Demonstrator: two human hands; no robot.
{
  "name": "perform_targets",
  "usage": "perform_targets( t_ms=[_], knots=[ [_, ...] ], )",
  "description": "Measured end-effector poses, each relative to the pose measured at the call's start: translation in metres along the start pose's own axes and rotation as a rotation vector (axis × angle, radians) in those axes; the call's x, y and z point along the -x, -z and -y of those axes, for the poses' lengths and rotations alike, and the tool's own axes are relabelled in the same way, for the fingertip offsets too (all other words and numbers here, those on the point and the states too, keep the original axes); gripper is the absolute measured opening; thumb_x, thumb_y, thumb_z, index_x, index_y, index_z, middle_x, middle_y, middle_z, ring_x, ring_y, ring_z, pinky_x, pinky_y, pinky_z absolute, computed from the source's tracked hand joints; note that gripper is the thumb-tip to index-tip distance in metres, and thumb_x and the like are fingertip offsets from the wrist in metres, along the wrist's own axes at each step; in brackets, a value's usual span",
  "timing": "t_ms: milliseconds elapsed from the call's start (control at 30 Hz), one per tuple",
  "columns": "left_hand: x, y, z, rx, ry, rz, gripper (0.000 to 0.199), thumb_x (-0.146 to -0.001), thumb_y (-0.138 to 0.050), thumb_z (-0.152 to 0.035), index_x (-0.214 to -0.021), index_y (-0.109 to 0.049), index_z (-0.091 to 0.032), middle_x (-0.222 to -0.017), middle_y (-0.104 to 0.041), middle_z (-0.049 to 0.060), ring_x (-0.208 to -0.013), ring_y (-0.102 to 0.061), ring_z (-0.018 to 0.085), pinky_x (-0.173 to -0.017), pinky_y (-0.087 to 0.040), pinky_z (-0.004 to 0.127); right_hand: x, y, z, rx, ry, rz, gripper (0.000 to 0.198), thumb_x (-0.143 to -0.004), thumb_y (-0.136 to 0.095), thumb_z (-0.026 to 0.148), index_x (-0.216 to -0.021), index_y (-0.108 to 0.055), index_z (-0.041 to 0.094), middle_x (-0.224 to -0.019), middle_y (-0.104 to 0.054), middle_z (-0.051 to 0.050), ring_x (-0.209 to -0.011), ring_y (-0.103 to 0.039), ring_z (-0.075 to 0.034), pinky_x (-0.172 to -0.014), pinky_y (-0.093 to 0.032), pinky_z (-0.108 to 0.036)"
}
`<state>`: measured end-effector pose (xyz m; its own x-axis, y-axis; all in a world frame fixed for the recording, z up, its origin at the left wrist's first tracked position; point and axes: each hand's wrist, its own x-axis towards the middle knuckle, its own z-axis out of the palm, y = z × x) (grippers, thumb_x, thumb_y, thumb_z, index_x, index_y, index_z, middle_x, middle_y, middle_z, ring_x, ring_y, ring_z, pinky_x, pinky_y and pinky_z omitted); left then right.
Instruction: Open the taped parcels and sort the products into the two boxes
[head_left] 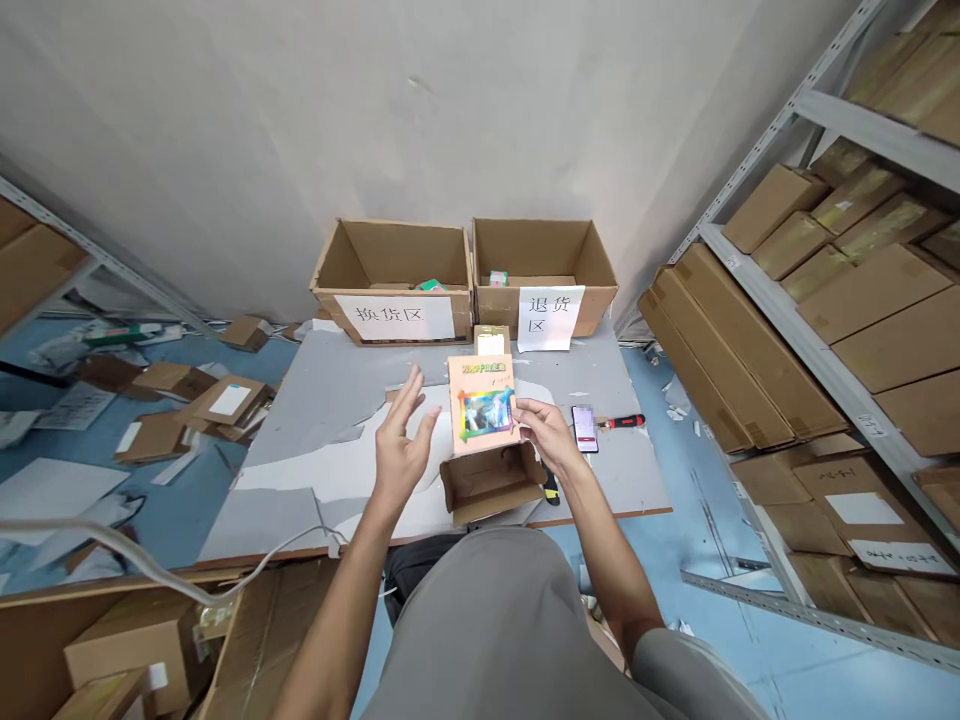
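Observation:
An orange-pink printed box (484,402) with a colourful picture is held up by my right hand (546,432), its fingers gripping the right edge. My left hand (405,435) is open to the left of it, thumb and fingers apart, touching nothing. Just below the printed box, an opened brown cardboard box (495,485) sits at the table's near edge, its hollow facing up. Behind the printed box stands a small brown carton (491,340) with a white label, partly hidden.
Two large labelled cardboard bins, a left one (394,318) and a right one (555,310), stand at the table's back. A phone (584,428) and a red-black handled tool (624,422) lie right. Shelves of cartons (885,370) flank the right; discarded cardboard (225,398) litters the left floor.

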<state>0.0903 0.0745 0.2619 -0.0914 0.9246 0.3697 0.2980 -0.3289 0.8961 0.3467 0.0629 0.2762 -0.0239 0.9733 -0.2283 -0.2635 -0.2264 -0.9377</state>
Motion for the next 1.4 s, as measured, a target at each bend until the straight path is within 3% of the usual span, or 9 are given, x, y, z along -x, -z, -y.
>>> perform_targets(
  t_ms=[167, 300, 500, 700, 900, 1033, 1200, 1300, 1400],
  knots=[
    [0.01, -0.012, 0.001, 0.286, 0.364, 0.067, 0.084, -0.092, -0.079, -0.094, -0.118, -0.093, -0.016, -0.127, -0.089, 0.021, -0.127, -0.084, 0.042, -0.117, -0.067, 0.056, 0.001, -0.01, -0.007, 0.107, 0.143, -0.092, 0.04, -0.081, -0.088, 0.061, -0.095, -0.086, 0.023, -0.099, -0.081, -0.006, -0.073, -0.061, -0.015, -0.066, -0.056, -0.03],
    [0.015, -0.018, -0.005, 0.308, 0.423, 0.069, 0.072, -0.08, -0.092, -0.09, -0.102, -0.095, -0.021, -0.109, -0.09, 0.014, -0.113, -0.084, 0.038, -0.104, -0.071, 0.05, -0.001, -0.009, -0.012, 0.15, 0.159, -0.073, 0.039, -0.083, -0.086, 0.06, -0.097, -0.087, 0.023, -0.092, -0.079, -0.004, -0.072, -0.061, -0.016, -0.067, -0.057, -0.031],
    [0.018, -0.028, -0.006, 0.288, 0.46, -0.016, 0.051, -0.082, -0.094, -0.069, -0.097, -0.095, -0.021, -0.101, -0.088, 0.008, -0.097, -0.08, 0.03, -0.082, -0.069, 0.038, -0.006, -0.011, -0.021, 0.264, 0.141, -0.124, 0.041, -0.087, -0.082, 0.055, -0.11, -0.088, 0.022, -0.104, -0.085, -0.008, -0.084, -0.072, -0.021, -0.069, -0.062, -0.031],
    [0.027, -0.042, -0.006, 0.166, 0.34, -0.054, 0.044, -0.093, -0.086, -0.064, -0.101, -0.095, -0.021, -0.101, -0.089, 0.006, -0.098, -0.084, 0.031, -0.086, -0.071, 0.039, 0.001, -0.028, -0.027, 0.486, 0.312, -0.274, 0.037, -0.103, -0.073, 0.047, -0.129, -0.088, 0.024, -0.144, -0.083, -0.014, -0.114, -0.082, -0.025, -0.095, -0.072, -0.035],
    [0.039, -0.053, -0.003, -0.075, -0.024, 0.037, 0.036, -0.111, -0.068, -0.053, -0.117, -0.095, -0.029, -0.127, -0.091, 0.012, -0.121, -0.087, 0.035, -0.113, -0.071, 0.053, 0.005, -0.054, -0.038, 0.258, 0.225, -0.153, 0.062, -0.09, -0.094, 0.065, -0.134, -0.083, 0.023, -0.136, -0.087, -0.014, -0.12, -0.086, -0.031, -0.105, -0.075, -0.044],
    [0.042, -0.056, -0.004, -0.125, -0.146, 0.081, 0.032, -0.111, -0.071, -0.047, -0.126, -0.093, -0.029, -0.134, -0.089, 0.014, -0.127, -0.086, 0.036, -0.118, -0.069, 0.058, 0.002, -0.056, -0.033, 0.3, 0.227, -0.215, 0.045, -0.102, -0.076, 0.068, -0.112, -0.078, 0.025, -0.114, -0.089, -0.011, -0.109, -0.087, -0.029, -0.098, -0.074, -0.04],
    [0.027, -0.039, 0.001, 0.053, 0.172, -0.064, 0.067, -0.098, -0.086, -0.068, -0.149, -0.084, -0.023, -0.163, -0.075, 0.02, -0.142, -0.078, 0.039, -0.114, -0.07, 0.057, 0.003, -0.039, -0.017, 0.196, 0.246, -0.106, 0.049, -0.102, -0.077, 0.07, -0.114, -0.078, 0.023, -0.115, -0.09, -0.011, -0.11, -0.086, -0.03, -0.098, -0.073, -0.039],
    [0.017, -0.027, 0.003, 0.35, 0.467, 0.071, 0.081, -0.085, -0.094, -0.081, -0.136, -0.088, -0.018, -0.148, -0.083, 0.022, -0.133, -0.081, 0.039, -0.106, -0.072, 0.051, 0.005, -0.033, -0.013, 0.136, 0.221, -0.049, 0.059, -0.097, -0.083, 0.078, -0.118, -0.081, 0.023, -0.121, -0.091, -0.012, -0.118, -0.086, -0.033, -0.1, -0.073, -0.042],
    [0.014, -0.024, -0.001, 0.536, 0.638, 0.156, 0.074, -0.075, -0.103, -0.08, -0.112, -0.092, -0.017, -0.121, -0.089, 0.019, -0.119, -0.085, 0.037, -0.104, -0.07, 0.047, 0.003, -0.033, -0.018, 0.093, 0.207, -0.02, 0.068, -0.094, -0.085, 0.083, -0.122, -0.083, 0.021, -0.125, -0.091, -0.013, -0.126, -0.086, -0.035, -0.103, -0.073, -0.043]
  ],
)
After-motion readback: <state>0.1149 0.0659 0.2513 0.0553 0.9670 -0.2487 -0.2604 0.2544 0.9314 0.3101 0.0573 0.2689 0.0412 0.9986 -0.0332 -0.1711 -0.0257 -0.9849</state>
